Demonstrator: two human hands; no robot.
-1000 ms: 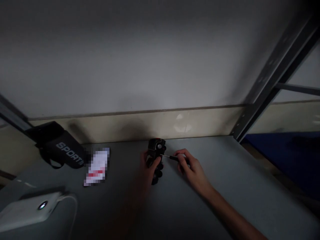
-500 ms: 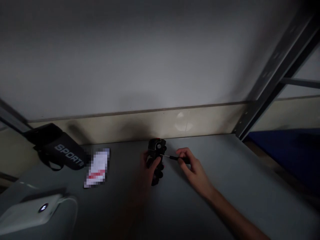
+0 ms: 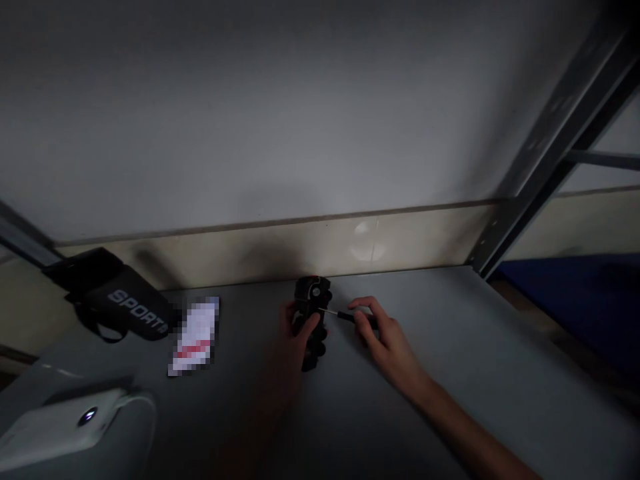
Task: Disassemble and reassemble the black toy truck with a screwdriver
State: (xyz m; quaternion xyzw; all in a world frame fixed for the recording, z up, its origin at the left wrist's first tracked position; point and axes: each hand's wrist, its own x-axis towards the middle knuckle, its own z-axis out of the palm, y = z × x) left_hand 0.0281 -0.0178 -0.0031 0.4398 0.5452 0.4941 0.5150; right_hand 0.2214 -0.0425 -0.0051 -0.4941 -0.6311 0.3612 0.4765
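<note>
A small black device (image 3: pixel 311 297) with round, wheel-like parts along its right side and a light round spot near its top rests on the grey table. My left hand (image 3: pixel 299 331) grips it from the left, thumb across its middle. From the right, my right hand (image 3: pixel 379 330) holds a thin screwdriver (image 3: pixel 345 315) by its black handle, thumb and fingers closed around it. The metal shaft points left, and its tip meets the device just above my left thumb. Darkness hides the finer details of the device.
At the left lie a black pouch (image 3: pixel 135 303) marked SPORT, a blurred-out phone-like item (image 3: pixel 195 337) and a white power bank (image 3: pixel 60 423) with a cable. A wall (image 3: pixel 300 133) rises behind the grey table (image 3: pixel 475 360). Metal posts (image 3: pixel 530 167) stand at the right.
Very little differs. The screwdriver handle has shifted slightly left, and the fingers of my right hand have moved a little around it. The device stays nearly in place under my left hand.
</note>
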